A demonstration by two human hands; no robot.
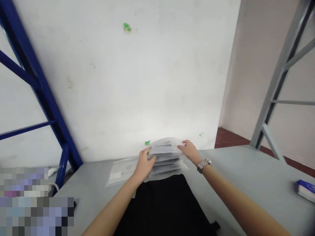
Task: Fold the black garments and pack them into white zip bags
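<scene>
A frosted plastic bag [163,149] with dark lettering is held by its two sides, on top of a stack of similar packed bags [163,167] near the wall. My left hand [144,163] pinches its left edge between thumb and fingers. At the opposite edge, my right hand [189,150], with a metal watch on the wrist, is closed on the bag. In front of the stack a black piece of cloth or clothing [162,203] lies spread out. Left of the stack lies another flat translucent bag [123,170], partly behind my left hand.
Everything rests on a grey tabletop [228,177] against a white wall [147,82]. A blue metal frame [49,98] stands at the left, a grey one [270,85] at the right. A blue and white object [305,190] lies at the right edge. The lower left is blurred out.
</scene>
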